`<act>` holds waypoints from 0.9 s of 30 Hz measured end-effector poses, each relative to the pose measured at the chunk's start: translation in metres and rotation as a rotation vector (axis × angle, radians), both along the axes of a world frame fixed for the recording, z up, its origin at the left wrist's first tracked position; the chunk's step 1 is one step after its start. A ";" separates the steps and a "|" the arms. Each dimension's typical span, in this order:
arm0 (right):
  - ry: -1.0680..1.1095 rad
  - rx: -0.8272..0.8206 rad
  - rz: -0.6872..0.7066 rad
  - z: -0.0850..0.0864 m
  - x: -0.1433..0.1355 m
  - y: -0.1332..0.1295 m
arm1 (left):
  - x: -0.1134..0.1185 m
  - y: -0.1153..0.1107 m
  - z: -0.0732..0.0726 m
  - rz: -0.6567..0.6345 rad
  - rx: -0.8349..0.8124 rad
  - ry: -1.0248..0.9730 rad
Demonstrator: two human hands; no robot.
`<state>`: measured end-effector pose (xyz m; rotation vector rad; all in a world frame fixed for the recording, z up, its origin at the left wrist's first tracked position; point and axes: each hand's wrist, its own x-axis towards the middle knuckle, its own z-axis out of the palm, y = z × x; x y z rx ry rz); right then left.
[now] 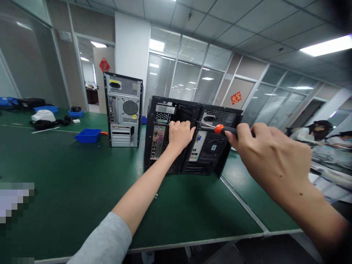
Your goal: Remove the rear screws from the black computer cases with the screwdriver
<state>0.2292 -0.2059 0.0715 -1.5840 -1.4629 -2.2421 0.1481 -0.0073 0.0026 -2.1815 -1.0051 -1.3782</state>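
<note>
Two black computer cases stand side by side on the green table, their rear panels facing me. My left hand [180,136] is curled against the back of the left computer case [159,141], beside its port panel; the fingertips are hidden. My right hand [271,157] is wrapped round the handle of a screwdriver [219,128] with an orange collar and dark grip. Its thin shaft points left, and the tip reaches the upper left edge of the right computer case [217,146], near the power socket. Whether the tip sits in a screw I cannot tell.
Another computer case [125,110] stands upright farther left. Past it lie a blue bin [88,135], an orange-handled item [104,133], a white rounded object [43,116] and dark cables. A metal seam [244,205] crosses the green table [192,212]. People sit at the far right.
</note>
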 end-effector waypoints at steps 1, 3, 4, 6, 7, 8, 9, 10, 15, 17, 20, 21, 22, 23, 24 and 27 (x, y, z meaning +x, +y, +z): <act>0.003 0.003 -0.003 0.000 0.000 0.000 | 0.000 0.000 0.000 -0.001 -0.001 -0.001; -0.003 0.008 -0.005 0.000 0.000 0.001 | 0.000 0.000 0.000 0.000 -0.003 0.001; -0.012 0.014 -0.002 0.000 0.000 0.001 | 0.000 0.000 0.000 0.001 -0.004 0.002; -0.030 0.030 0.008 0.000 0.001 0.002 | 0.000 0.000 0.000 0.004 -0.003 0.003; -0.037 0.039 0.014 0.000 0.001 0.002 | 0.000 0.000 0.001 0.004 -0.001 0.003; -0.042 0.046 0.021 -0.001 0.001 0.002 | 0.000 0.000 0.001 0.004 0.001 0.003; -0.043 0.052 0.027 -0.001 0.001 0.003 | 0.000 -0.001 0.000 0.004 0.003 0.003; -0.040 0.054 0.031 -0.001 0.001 0.003 | 0.000 -0.001 0.000 0.005 0.005 0.003; -0.013 0.062 0.031 0.000 -0.001 0.003 | 0.000 0.000 0.000 0.012 0.008 0.005; 0.021 0.041 0.031 0.000 -0.003 0.002 | 0.000 0.000 0.000 0.010 0.011 0.004; 0.104 -0.068 0.020 0.001 -0.008 -0.005 | -0.001 -0.001 0.001 0.008 0.002 0.008; 0.132 -0.113 0.007 0.002 -0.009 -0.008 | -0.001 -0.001 0.001 0.009 -0.003 0.011; 0.157 -0.158 -0.011 0.003 -0.011 -0.010 | -0.001 -0.001 0.001 0.011 -0.008 0.014; 0.170 -0.193 -0.027 0.004 -0.012 -0.013 | -0.001 -0.002 0.001 0.013 -0.012 0.017; 0.169 -0.217 -0.038 0.005 -0.013 -0.015 | -0.001 -0.002 0.001 0.015 -0.014 0.019; 0.105 -0.246 -0.045 0.007 -0.013 -0.017 | -0.001 -0.002 0.001 0.021 -0.012 0.025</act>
